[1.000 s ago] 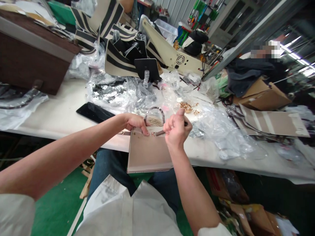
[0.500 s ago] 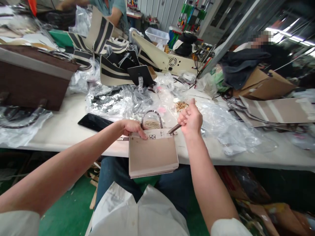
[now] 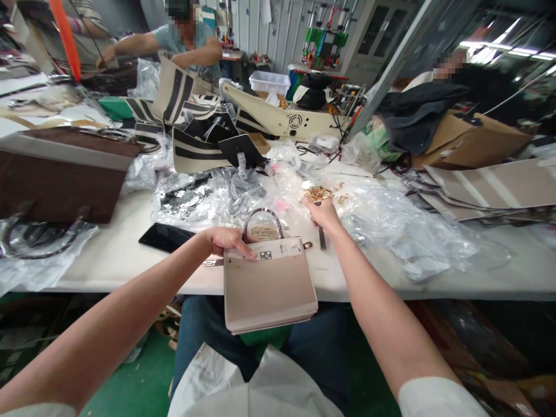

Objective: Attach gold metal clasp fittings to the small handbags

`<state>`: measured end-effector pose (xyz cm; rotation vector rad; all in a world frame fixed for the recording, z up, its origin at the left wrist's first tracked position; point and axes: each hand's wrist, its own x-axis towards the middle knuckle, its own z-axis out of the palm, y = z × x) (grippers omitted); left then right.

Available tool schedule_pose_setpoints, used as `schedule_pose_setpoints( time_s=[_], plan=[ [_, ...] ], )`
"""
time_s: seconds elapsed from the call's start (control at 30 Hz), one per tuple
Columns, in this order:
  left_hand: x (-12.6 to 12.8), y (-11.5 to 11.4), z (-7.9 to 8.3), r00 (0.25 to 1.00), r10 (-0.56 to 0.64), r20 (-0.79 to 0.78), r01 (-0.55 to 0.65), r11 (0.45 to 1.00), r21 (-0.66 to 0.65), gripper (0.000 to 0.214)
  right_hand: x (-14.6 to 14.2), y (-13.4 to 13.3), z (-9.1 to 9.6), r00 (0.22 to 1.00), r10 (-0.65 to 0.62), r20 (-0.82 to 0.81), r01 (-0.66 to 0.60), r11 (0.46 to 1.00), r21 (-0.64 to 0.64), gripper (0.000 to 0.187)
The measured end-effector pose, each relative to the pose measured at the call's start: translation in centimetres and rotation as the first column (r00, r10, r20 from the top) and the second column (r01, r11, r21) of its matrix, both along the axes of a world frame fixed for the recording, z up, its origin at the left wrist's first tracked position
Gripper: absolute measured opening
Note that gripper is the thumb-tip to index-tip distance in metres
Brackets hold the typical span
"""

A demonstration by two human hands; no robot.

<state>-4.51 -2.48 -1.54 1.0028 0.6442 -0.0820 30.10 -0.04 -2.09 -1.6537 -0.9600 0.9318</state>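
A small beige handbag [image 3: 269, 295] with a dark curved handle [image 3: 263, 211] rests at the table's front edge, over my lap. My left hand [image 3: 232, 240] grips its upper left edge, thumb on the front near a small square metal fitting [image 3: 266, 255]. A gold-coloured clasp piece [image 3: 308, 245] sticks out at the bag's upper right corner. My right hand [image 3: 324, 215] is closed around a slim dark tool [image 3: 322, 238] whose end points down toward me; its exact kind is unclear. The fingertips reach the near edge of a pile of small gold metal pieces [image 3: 319, 193].
A black phone [image 3: 165, 236] lies left of the bag. Clear plastic bags [image 3: 399, 226] spread on the right, others hold silvery pieces [image 3: 186, 194]. A dark brown bag [image 3: 56, 179] stands far left, striped panels [image 3: 202, 152] behind. A co-worker [image 3: 191, 49] sits opposite.
My right hand has moved from the bag's upper right corner forward to the gold pieces, the tool turning downward in it. The left hand keeps its hold on the handbag.
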Motion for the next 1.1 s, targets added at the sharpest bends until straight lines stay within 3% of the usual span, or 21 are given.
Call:
schedule_pose_setpoints(
  time_s=[0.07, 0.13, 0.17, 0.2, 0.27, 0.33, 0.4, 0.5, 0.77, 0.97, 1.1],
  plan=[
    [0.0, 0.0, 0.0, 1.0, 0.005, 0.009, -0.004, 1.0, -0.01, 0.057, 0.4, -0.8, -0.4, 0.947, -0.043, 0.32, 0.023, 0.998, 0.064, 0.037],
    [0.0, -0.1, -0.1, 1.0, 0.018, 0.025, -0.018, 1.0, -0.011, 0.056, 0.3, -2.8, -0.5, 0.788, -0.117, 0.605, -0.017, 0.977, 0.211, 0.022],
    [-0.1, -0.1, -0.2, 0.999, 0.024, 0.038, -0.024, 1.0, -0.011, 0.055, 0.1, -4.2, -0.6, 0.729, -0.147, 0.668, -0.068, 0.956, 0.285, 0.025],
    [-0.1, -0.1, -0.3, 0.998, 0.028, 0.051, -0.028, 1.0, -0.011, 0.053, -0.3, -5.8, -0.6, 0.727, -0.142, 0.672, -0.127, 0.934, 0.335, 0.03],
    [-0.2, -0.1, -0.5, 0.996, 0.037, 0.076, -0.036, 0.999, -0.009, 0.051, -1.2, -9.2, -0.6, 0.812, -0.004, 0.584, -0.241, 0.908, 0.342, 0.037],
    [-0.4, -0.1, -0.6, 0.995, 0.039, 0.094, -0.039, 0.999, -0.004, 0.053, -1.8, -12.1, -0.5, 0.863, 0.23, 0.45, -0.371, 0.894, 0.253, 0.042],
    [-0.4, -0.2, -0.6, 0.994, 0.028, 0.109, -0.029, 0.999, 0.015, 0.056, -2.1, -13.8, -0.4, 0.836, 0.409, 0.366, -0.486, 0.862, 0.147, 0.046],
    [-0.4, -0.4, -0.2, 0.993, -0.002, 0.118, -0.007, 0.998, 0.069, 0.059, -1.6, -14.3, -0.1, 0.785, 0.535, 0.313, -0.579, 0.813, 0.064, 0.052],
    [0.0, -1.8, 1.6, 0.993, -0.051, 0.106, 0.024, 0.971, 0.237, 0.046, -0.5, -13.5, 0.7, 0.693, 0.709, 0.13, -0.72, 0.69, 0.078, 0.043],
    [0.2, -2.2, 1.9, 0.996, -0.021, 0.09, -0.003, 0.967, 0.256, 0.048, -1.0, -14.6, 1.4, 0.751, 0.661, 0.001, -0.657, 0.747, 0.1, 0.043],
    [0.0, -3.1, 3.2, 0.994, -0.051, 0.097, 0.015, 0.939, 0.343, 0.059, -1.0, -15.8, 1.5, 0.782, 0.622, 0.019, -0.62, 0.775, 0.126, 0.042]
  ],
)
